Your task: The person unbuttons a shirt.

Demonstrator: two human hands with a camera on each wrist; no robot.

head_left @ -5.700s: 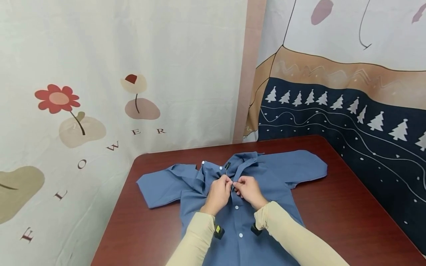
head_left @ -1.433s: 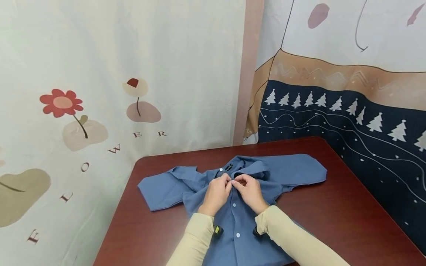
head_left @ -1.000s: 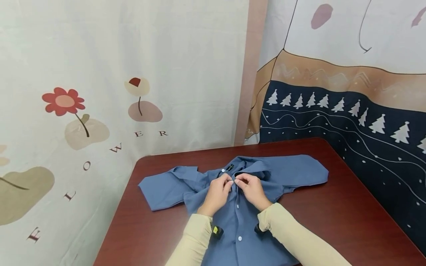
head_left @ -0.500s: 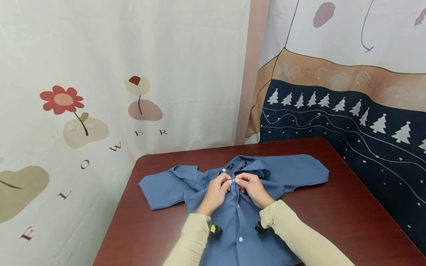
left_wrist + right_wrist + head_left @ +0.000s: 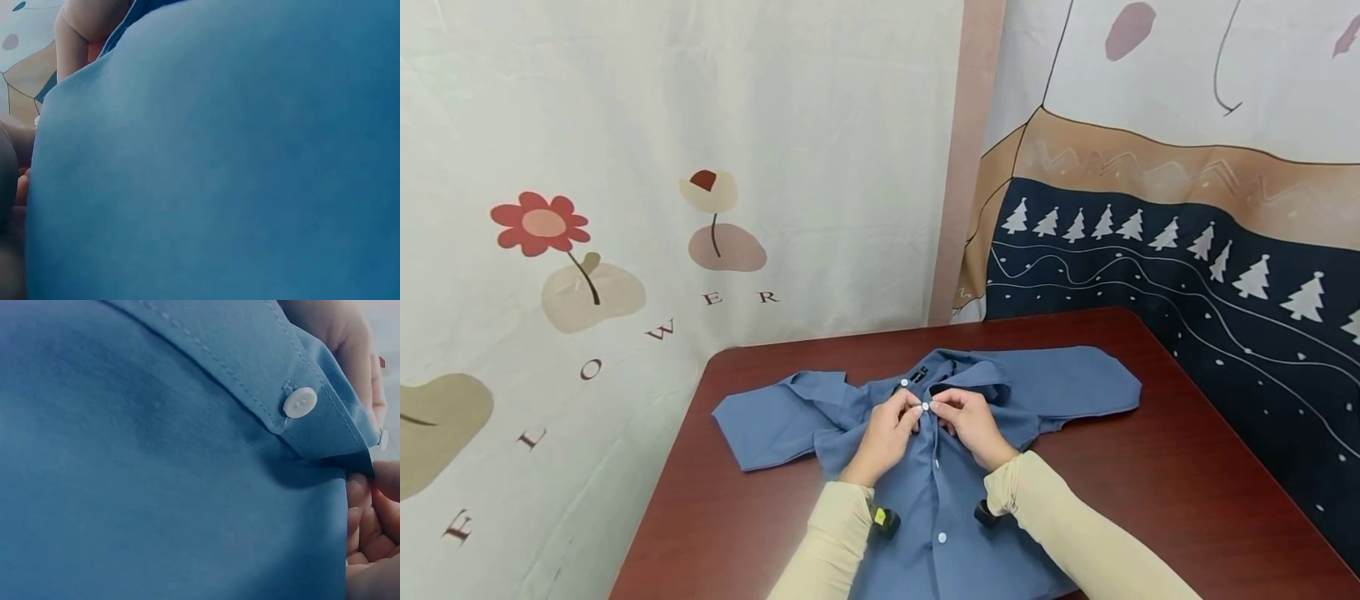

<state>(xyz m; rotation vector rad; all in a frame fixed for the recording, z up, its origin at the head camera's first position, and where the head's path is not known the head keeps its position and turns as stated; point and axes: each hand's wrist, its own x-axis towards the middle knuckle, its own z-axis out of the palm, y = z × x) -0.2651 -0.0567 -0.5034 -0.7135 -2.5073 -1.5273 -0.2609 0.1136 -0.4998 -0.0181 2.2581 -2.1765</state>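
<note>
A blue short-sleeved shirt (image 5: pixel 910 517) lies front up on the table, its collar away from me. At the upper front opening, my left hand (image 5: pixel 886 433) pinches the front edge between thumb and fingers. Facing it, my right hand (image 5: pixel 973 427) pinches the fabric from the other side. A white button (image 5: pixel 926 407) shows between the two sets of fingertips; in the right wrist view this button (image 5: pixel 384 440) is seen edge-on. Another button (image 5: pixel 300 402) sits on the stitched placket there. Raised cloth (image 5: pixel 219 156) fills most of the left wrist view and hides part of the fingers.
The brown-red table (image 5: pixel 745 533) has a rounded far edge. Behind it hang a pale flower-print curtain (image 5: pixel 820 167) and a dark tree-print cloth (image 5: pixel 1150 292). A collar button (image 5: pixel 904 383) and a lower front button (image 5: pixel 942 538) are visible.
The button between my fingertips, hidden 1.4 s ago, now shows facing up. Since 5.7 s ago the shirt's right side has been drawn inward. Both hands stay nearly in place.
</note>
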